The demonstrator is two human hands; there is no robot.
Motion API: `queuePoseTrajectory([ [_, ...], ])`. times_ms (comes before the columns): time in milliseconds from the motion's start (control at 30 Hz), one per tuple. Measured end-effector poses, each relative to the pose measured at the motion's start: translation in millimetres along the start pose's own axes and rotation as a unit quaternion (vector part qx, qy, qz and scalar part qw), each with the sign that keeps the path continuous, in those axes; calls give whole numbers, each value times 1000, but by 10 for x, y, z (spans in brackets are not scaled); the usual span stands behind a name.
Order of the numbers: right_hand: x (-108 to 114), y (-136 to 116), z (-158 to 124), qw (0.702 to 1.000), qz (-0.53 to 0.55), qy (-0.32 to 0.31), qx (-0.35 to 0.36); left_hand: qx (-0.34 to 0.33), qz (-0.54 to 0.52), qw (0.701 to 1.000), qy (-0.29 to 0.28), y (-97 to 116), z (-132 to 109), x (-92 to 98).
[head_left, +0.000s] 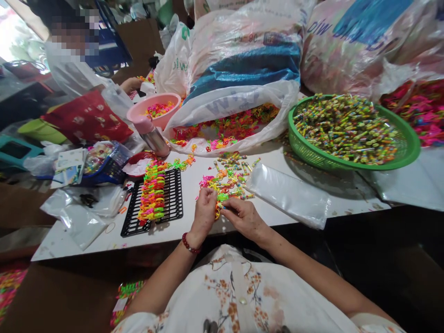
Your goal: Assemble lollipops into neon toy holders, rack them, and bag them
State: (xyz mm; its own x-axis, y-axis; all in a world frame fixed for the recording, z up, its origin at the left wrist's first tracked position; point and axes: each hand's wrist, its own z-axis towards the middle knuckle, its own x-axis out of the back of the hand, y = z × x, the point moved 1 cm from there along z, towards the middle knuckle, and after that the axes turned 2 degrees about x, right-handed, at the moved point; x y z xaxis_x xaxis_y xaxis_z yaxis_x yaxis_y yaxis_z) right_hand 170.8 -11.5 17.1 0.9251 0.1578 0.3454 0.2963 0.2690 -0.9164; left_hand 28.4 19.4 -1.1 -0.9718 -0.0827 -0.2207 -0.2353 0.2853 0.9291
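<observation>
Blue basket (116,169) stands left of the black rack (175,194), which bears bright plastic pieces (152,189); right of the rack, the left hand (204,210) and right hand (245,218) pinch a small yellow piece (218,212) beside crowding loose toys (227,178); farther right, clear bags (289,194), heaped green basket (307,151).

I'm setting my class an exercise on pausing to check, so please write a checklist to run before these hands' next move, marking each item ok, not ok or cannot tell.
1. Left hand and right hand close together: ok.
2. Secure grip on a small piece: cannot tell; fingers partly hide it.
3. Loose pieces sorted: not ok; they lie scattered.
4. Black rack holding a colourful row: ok.
5. Green basket well stocked: ok.
6. Clear plastic packaging nearby: ok.
</observation>
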Motion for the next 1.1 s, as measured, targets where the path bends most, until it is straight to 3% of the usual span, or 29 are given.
queuePoseTrajectory([
  [167, -6, 33, 31, 999, -19, -26, 7, -55, 76, 995, 16, 48, 52, 70],
  [300, 217, 214, 251, 990, -124, 8, 69, -121, 176, 976, 44, 189, 173, 220],
  [367, 399, 369, 448, 969, -230, 38, 81, -141, 210, 966, 59, 239, 235, 281],
  [467, 638, 629, 797, 914, -404, 10, 43, -188, 284, 939, 40, 263, 366, 307],
  [567, 742, 849, 1098, 867, -498, -21, 15, -238, 374, 894, 66, 283, 632, 301],
  [667, 725, 993, 1270, 859, -512, -23, 10, -210, 426, 871, 130, 354, 1037, 308],
  [800, 692, 1035, 1262, 851, -524, -14, -1, -183, 425, 867, 186, 476, 1556, 326],
  [867, 714, 982, 1169, 858, -513, 11, -5, -169, 413, 872, 201, 509, 1735, 337],
  [933, 752, 885, 1036, 886, -461, 57, 10, -158, 391, 883, 204, 525, 1847, 352],
  [1100, 782, 593, 689, 967, -191, 166, 28, -144, 296, 928, 176, 561, 1826, 360],
])
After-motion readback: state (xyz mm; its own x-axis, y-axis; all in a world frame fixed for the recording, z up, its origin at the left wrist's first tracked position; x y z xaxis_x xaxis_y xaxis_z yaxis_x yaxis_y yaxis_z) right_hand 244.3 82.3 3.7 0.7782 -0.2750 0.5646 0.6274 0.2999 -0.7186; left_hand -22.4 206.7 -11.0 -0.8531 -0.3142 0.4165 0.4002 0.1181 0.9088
